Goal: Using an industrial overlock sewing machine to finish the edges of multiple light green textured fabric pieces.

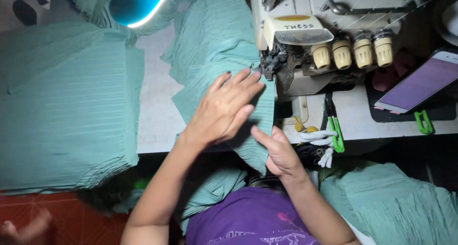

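Note:
A piece of teal ribbed fabric (214, 44) runs from the far side of the table to the needle area of a cream overlock sewing machine (305, 40). My left hand (224, 109) lies flat on this fabric, fingers spread and pointing toward the presser foot. My right hand (276, 152) pinches the fabric's near edge just in front of the machine, thumb on top. The fabric's lower end hangs off the table edge toward my lap.
A large stack of teal fabric (62, 106) covers the table's left side. More teal fabric (391, 207) lies at lower right. Green thread snips (335, 128), a phone (420, 83) with lit screen, and four tension knobs (353, 52) sit on the right.

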